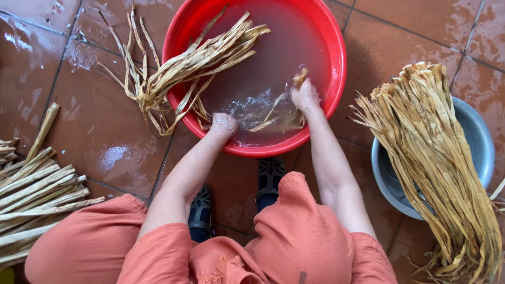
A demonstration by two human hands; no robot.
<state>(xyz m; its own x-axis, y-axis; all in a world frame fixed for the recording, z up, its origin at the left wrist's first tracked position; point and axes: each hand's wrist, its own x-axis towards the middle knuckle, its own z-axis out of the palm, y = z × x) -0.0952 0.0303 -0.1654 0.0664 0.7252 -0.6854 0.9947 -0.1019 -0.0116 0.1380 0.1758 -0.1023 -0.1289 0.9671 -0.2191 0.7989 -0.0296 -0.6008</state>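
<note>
Both hands, left hand [225,123] and right hand [305,94], clenched on soaked strips [276,113] inside red basin [336,73]; risk of splashing over its rim, tearing strips.

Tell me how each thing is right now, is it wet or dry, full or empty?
Round red plastic basin: holds water, on the floor.
Pale strips in both hands: underwater, being washed.
Left hand: in the water, gripping strips.
Right hand: in the water, gripping strips.
Tan strip bundle over the basin rim: half in, half out.
Grey metal bowl: heaped with tan strips.
Brown tiled floor: wet.
</note>
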